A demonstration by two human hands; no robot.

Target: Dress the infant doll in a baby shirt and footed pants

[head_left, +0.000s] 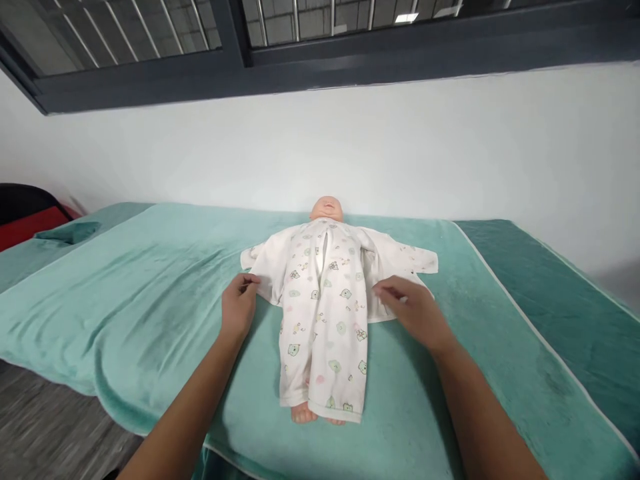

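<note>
A baby doll lies on its back, head at the wall and feet toward me. White printed baby trousers cover its legs and reach high up its front. Beneath them, a white long-sleeved baby shirt has its sleeves spread and front panels folded out to both sides. My left hand is closed in a pinch at the outer edge of the left panel. Over the right panel, my right hand has its fingers curled together; whether cloth is between them is hidden. The doll's feet show below the trouser hems.
A light green blanket covers the bed, with wrinkles at the left. Darker green cloth lies at the right. Behind the doll stands a white wall below a dark window frame. A red and black item sits far left.
</note>
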